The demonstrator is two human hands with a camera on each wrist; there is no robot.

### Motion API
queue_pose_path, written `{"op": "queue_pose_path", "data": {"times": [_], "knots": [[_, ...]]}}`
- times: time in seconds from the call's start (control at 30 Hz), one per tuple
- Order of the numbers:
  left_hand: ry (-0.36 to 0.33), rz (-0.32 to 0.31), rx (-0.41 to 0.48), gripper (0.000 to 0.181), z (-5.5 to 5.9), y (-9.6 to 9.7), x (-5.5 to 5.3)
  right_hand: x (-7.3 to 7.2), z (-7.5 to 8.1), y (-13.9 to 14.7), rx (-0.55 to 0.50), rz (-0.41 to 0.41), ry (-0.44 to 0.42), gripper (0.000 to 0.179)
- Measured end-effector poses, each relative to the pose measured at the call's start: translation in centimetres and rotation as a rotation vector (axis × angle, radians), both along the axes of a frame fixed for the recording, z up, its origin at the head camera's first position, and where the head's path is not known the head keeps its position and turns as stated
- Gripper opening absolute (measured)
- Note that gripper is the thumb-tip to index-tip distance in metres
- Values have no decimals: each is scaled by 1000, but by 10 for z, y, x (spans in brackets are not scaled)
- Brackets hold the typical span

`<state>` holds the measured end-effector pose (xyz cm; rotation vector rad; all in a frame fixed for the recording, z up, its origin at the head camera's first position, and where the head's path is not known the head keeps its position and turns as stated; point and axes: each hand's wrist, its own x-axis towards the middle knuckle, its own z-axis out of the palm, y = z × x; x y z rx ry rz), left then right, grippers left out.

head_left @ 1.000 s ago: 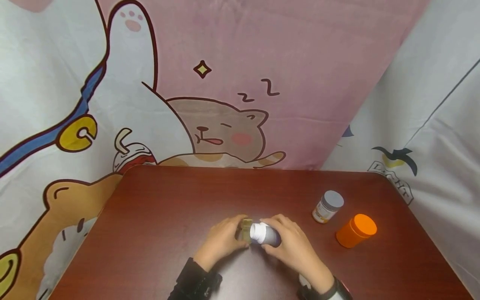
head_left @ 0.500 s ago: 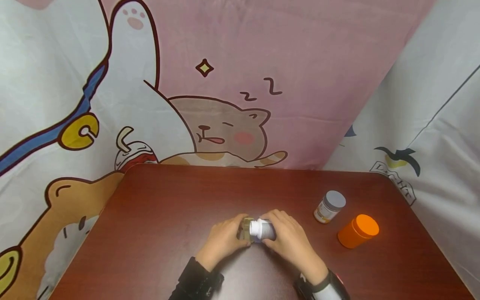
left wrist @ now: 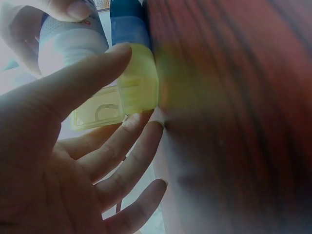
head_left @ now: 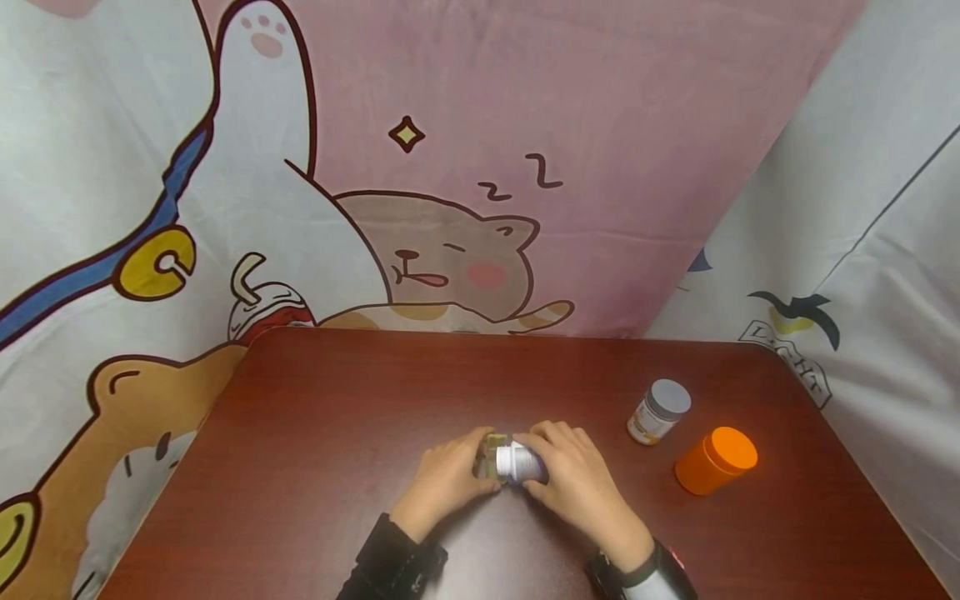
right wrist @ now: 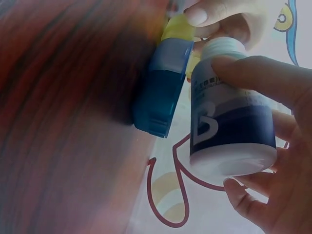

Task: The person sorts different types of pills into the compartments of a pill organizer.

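Note:
My left hand (head_left: 444,475) pinches the yellow end of a small pill box (left wrist: 141,80) between thumb and fingers. The box lies on the table, with blue and teal sections toward the right (right wrist: 163,85). In the left wrist view, a clear yellow lid with a raised letter stands open at the near end. My right hand (head_left: 577,483) grips a white-and-blue pill bottle (right wrist: 231,117) by its body, tipped on its side just above the box. Its uncapped white neck points left over the yellow section. The inside of the box and any pills cannot be made out.
A white jar with a grey lid (head_left: 658,412) stands to the right on the reddish-brown table (head_left: 360,392). Beside it, nearer, is an orange bottle (head_left: 716,461) with an orange cap. A printed cloth (head_left: 622,167) hangs behind the table.
My right hand has moved left with the bottle, bringing its neck over the yellow end of the pill box. The left hand keeps its hold on the box.

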<state>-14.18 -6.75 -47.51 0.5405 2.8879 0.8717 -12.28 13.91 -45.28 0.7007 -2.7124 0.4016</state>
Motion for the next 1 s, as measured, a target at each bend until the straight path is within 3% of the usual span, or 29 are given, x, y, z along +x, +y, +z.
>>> {"op": "queue_pose_path", "data": {"times": [0.37,0.67,1.0], "knots": [[23,0,-7,74,-2,0,-1,1,0,0,30,10,45,61],[29,0,-37,74,-3,0,-1,-2,-4,2,67,64,179,62],[31,1,-32,73,-3,-1,-1,-2,-6,4,80,62,183,61]]}}
